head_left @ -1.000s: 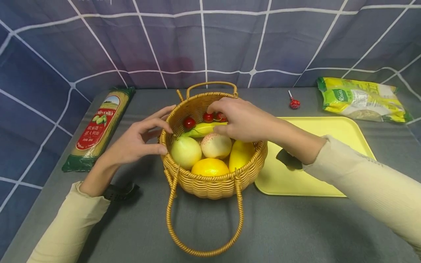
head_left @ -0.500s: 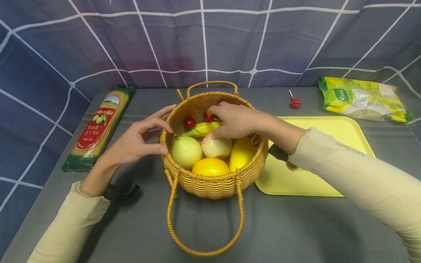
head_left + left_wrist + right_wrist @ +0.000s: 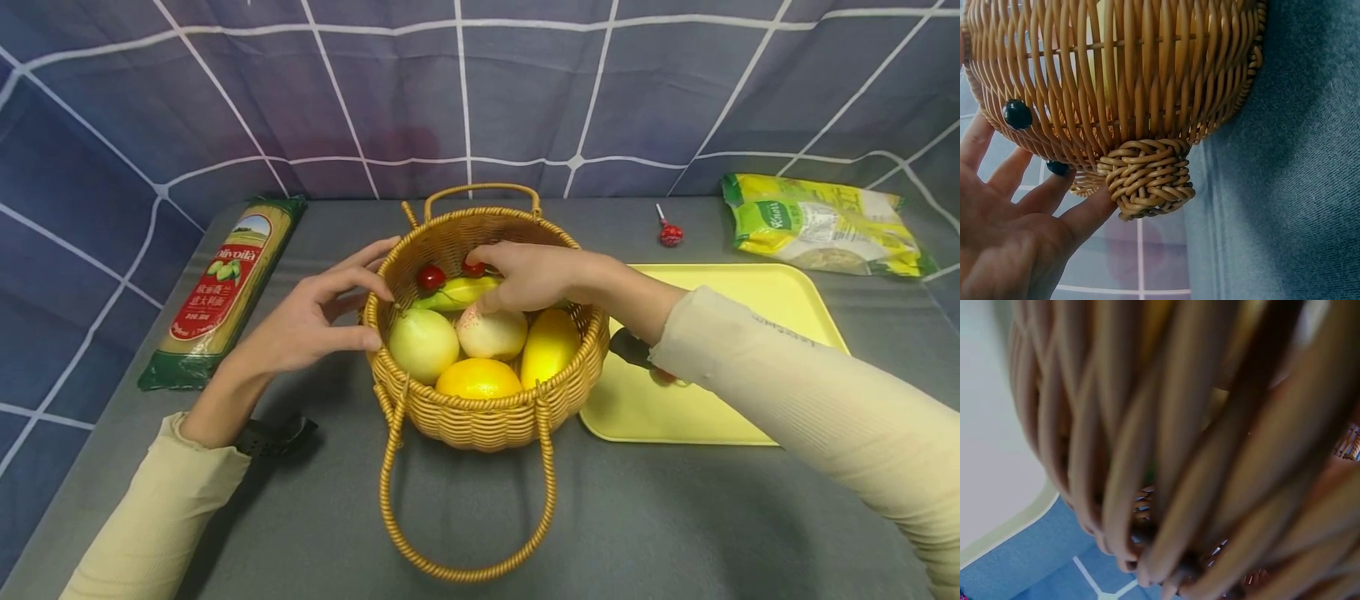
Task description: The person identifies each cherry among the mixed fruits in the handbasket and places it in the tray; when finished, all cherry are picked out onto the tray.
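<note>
Wicker basket [image 3: 480, 427] could tip

Left hand [image 3: 309, 323] spread loosely against its side; right hand [image 3: 531, 275] inside, by the cherries [image 3: 431, 277] — grip hidden, can't tell. Leaning too hard would cause tipping — a loose pinch could let one roll away.

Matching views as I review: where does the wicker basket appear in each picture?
Head: basket at centre.
Left wrist: basket across the upper left and centre.
Right wrist: basket close up, blurred, filling most of the picture.
Shared landmark: white-lined backdrop, top of head view, bottom of both wrist views.
</note>
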Tool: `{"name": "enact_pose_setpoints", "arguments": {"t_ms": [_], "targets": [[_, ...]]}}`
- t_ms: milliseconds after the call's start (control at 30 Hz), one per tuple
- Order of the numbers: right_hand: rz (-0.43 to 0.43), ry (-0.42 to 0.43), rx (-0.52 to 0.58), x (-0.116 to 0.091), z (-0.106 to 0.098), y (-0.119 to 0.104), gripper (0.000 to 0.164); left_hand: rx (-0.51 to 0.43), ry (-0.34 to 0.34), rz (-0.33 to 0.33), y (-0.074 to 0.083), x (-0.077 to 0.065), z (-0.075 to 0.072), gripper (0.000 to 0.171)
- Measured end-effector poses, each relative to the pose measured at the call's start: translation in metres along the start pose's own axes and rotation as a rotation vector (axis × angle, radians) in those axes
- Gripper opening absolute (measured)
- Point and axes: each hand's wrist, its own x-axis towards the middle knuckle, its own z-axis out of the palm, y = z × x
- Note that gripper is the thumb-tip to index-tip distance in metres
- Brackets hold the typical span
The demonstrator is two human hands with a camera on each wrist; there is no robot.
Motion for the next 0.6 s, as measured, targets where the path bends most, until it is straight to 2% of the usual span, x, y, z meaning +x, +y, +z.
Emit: {"name": "enact_pose_setpoints", "arguments": {"t_ms": [200,333,600], "targets": [[-0.035,0.081,-0.019,0.0012,0.0021,0.0018,0.050,-0.004,0.000,0.002,-0.0010,-0.0008,-0.0002,0.030],[-0.074,0.139,-0.077,0.0001,0.0040,0.0020,0.043,-0.007,-0.002,0.007,-0.0018,-0.0009,-0.0001,0.030],[-0.106,0.157,-0.125,-0.0009,0.0058,0.0006,0.033,-0.013,-0.001,0.008,-0.0023,-0.0005,-0.0001,0.031]]}}
